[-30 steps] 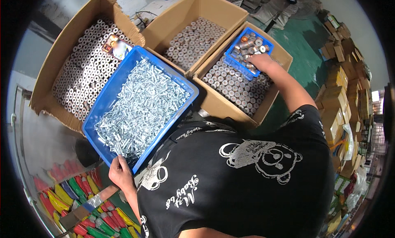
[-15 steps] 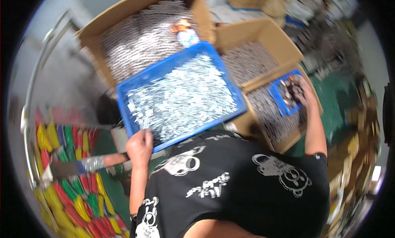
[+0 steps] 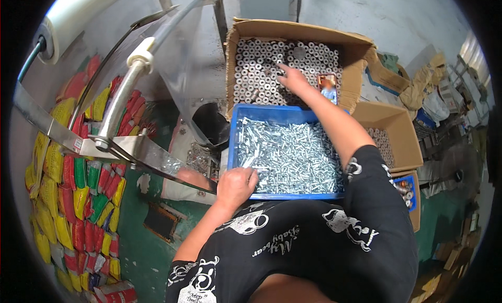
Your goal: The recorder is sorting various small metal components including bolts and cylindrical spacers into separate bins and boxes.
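Note:
A blue plastic tray (image 3: 235, 141) is filled with loose shiny metal screws (image 3: 293, 156). My left hand (image 3: 238, 187) is closed at the tray's near left rim, fingertips turned in toward the screws; what it pinches is hidden. Beyond the tray, a large cardboard box (image 3: 361, 67) holds rows of round metal pieces with centre holes (image 3: 253, 67). My right hand (image 3: 294, 79) reaches over these pieces, its index finger stretched out and the fingers apart, with nothing plainly held. Right of that hand, a small rectangular thing with a colourful face (image 3: 328, 88) lies on the pieces.
To the right stand a second cardboard box (image 3: 400, 127) with round pieces and a small blue tray (image 3: 411, 193) of mixed parts. A metal frame (image 3: 123, 107) crosses the left side, before stacked coloured packets (image 3: 78, 198). A black bucket (image 3: 209, 122) stands behind the tray.
My right hand has left the small blue tray at the right and moved over the large box. My left hand stays at the big tray's near left rim. The view has turned.

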Available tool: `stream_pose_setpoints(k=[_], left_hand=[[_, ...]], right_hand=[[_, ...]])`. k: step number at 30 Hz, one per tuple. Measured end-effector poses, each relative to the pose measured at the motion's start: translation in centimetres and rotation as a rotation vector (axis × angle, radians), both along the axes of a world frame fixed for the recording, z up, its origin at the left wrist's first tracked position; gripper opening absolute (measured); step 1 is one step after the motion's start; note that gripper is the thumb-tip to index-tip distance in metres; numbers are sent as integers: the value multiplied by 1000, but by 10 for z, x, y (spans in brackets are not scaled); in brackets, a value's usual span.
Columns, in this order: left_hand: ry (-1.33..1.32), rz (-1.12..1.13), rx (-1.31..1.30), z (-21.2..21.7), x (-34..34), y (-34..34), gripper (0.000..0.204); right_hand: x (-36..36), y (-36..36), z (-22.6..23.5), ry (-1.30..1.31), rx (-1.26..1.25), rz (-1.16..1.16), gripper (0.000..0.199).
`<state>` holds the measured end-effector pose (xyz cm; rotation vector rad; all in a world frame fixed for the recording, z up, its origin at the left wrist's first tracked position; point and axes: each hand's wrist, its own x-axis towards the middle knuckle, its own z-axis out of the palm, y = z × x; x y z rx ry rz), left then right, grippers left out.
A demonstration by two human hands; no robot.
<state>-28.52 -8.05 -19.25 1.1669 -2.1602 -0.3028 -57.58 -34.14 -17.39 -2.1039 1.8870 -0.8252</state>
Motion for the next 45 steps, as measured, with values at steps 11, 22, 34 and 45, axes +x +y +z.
stream_pose_setpoints(k=[11, 22, 34, 45], left_hand=[[33, -8, 73, 7, -1, -6, 28], [-4, -18, 38, 7, -1, -3, 31], [-29, -2, -3, 1, -3, -3, 31], [-154, 65, 34, 2, -6, -4, 30]], right_hand=[[51, -30, -39, 63, -99, -219, 33], [142, 46, 22, -509, -42, 120, 29], [103, 121, -24, -185, -275, 511, 43], [-52, 232, -53, 361, 248, 405, 32]])
